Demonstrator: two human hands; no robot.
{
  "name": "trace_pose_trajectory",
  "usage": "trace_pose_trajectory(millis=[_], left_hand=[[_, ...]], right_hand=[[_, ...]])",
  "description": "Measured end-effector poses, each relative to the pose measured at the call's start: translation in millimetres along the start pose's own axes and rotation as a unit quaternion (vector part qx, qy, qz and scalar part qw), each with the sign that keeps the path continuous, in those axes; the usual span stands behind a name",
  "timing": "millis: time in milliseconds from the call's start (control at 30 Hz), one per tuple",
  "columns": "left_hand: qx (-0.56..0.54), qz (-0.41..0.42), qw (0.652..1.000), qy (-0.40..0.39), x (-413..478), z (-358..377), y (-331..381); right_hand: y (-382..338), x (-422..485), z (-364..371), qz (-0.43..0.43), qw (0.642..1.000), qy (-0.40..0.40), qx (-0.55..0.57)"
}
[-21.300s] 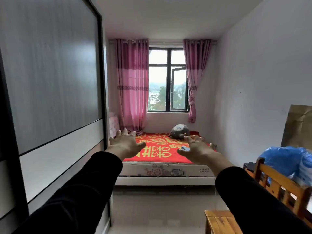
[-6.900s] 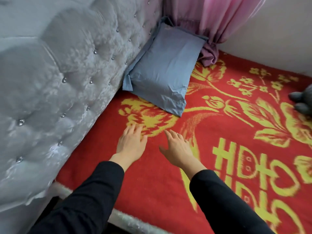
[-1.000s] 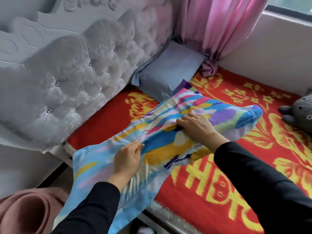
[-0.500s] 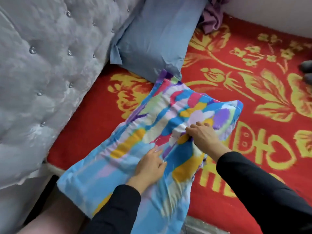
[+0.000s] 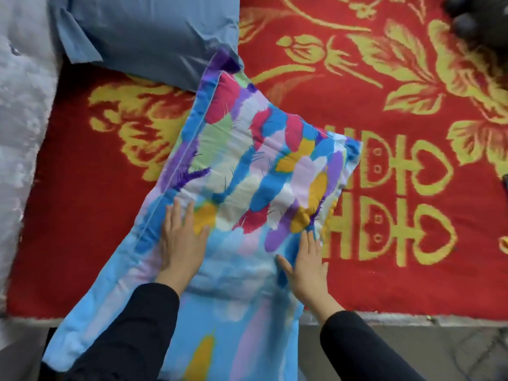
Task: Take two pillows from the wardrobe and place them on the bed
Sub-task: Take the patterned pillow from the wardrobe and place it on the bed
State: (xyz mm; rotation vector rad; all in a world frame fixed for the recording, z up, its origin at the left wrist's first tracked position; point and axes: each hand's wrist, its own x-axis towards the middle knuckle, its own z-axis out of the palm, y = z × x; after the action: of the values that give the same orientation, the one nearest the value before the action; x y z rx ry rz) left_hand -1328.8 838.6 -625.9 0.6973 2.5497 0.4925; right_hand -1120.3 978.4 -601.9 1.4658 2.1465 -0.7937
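Where sleeves (image 5: 129,334) cover it, the colourful pillow's (image 5: 247,171) near end hides.

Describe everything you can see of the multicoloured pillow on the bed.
The multicoloured pillow is a soft cloth rectangle printed with feather shapes in blue, pink, purple, yellow and white, with a flat stitched border. It lies diagonally on the red blanket; its near end hangs over the bed's edge, and its far corner overlaps the grey-blue pillow. The left hand and right hand press flat on it.
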Motion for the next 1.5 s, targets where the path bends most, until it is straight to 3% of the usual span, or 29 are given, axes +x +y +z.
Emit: trace_pose_trajectory(millis=[200,400,500,667,800,1000,1500], left_hand=[[-0.017,-0.141,0.99,-0.009,17.2,10.3,-42.5],[0.022,-0.102,0.994,0.015,15.8,19.3,-50.0],[0.03,-0.093,0.995,0.03,16.0,21.7,-50.6],[-0.012,-0.092,0.995,0.048,15.4,18.2,-48.1],[-0.095,-0.021,0.993,0.064,11.6,4.1,-43.3],[-0.184,-0.025,0.98,0.068,-1.4,-29.9,-29.7],[-0.172,-0.119,0.948,0.241,24.1,-149.1,-111.2]], right_hand=[[-1.4,-7.8,40.8,0.092,0.988,0.047,0.113],[-9.3,0.2,59.7,0.139,0.973,0.062,0.172],[-8.8,6.7,62.1,0.153,0.969,0.105,0.166],[-14.3,8.5,62.0,0.169,0.967,0.107,0.16],[-24.5,8.1,48.1,0.191,0.953,0.112,0.207],[-34.4,-17.2,24.2,0.143,0.943,0.146,0.264],[-180.0,1.2,-0.6,-0.061,0.929,0.082,0.357]])
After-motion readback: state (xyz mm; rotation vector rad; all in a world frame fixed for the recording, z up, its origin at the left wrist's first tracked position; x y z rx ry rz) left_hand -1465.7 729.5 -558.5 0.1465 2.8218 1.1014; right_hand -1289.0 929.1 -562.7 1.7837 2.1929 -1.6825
